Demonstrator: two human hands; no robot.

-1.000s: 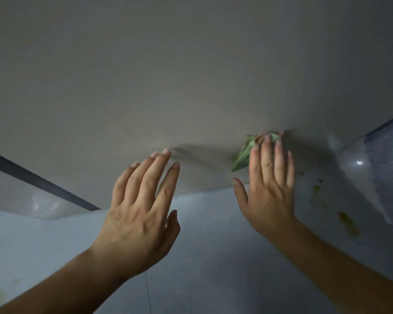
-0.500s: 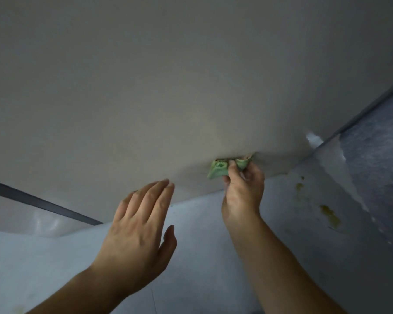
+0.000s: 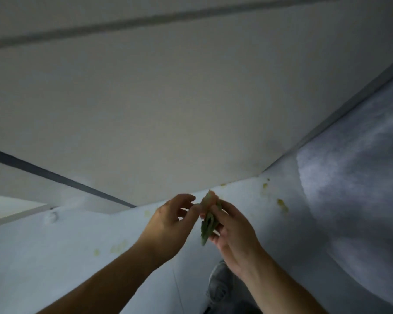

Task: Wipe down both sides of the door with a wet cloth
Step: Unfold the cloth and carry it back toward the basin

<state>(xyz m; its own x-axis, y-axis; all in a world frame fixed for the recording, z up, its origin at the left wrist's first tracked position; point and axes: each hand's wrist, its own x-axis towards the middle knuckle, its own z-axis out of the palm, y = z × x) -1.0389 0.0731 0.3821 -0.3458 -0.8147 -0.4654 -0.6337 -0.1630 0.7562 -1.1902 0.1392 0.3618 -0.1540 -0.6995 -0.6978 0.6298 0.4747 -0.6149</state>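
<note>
The pale grey door [image 3: 168, 114] fills the upper part of the view, its bottom edge meeting the floor just above my hands. A folded green cloth [image 3: 208, 219] is held away from the door, in front of its lower edge. My right hand [image 3: 230, 230] grips the cloth from the right, fingers curled round it. My left hand [image 3: 168, 220] is beside it on the left, its fingertips pinching the cloth's upper edge. A dark groove [image 3: 145, 19] runs across the door near the top.
The light tiled floor [image 3: 100, 257] carries several yellowish stains [image 3: 281, 203] near the door's base. A grey wall [image 3: 361, 166] rises at the right. A dark door-frame strip [image 3: 62, 176] runs at the left. My grey shoe [image 3: 219, 284] shows below my right hand.
My right hand has pulled the cloth off the door's lower edge and drawn it back. My left hand left the door and came to the cloth. The view has tilted up and back.
</note>
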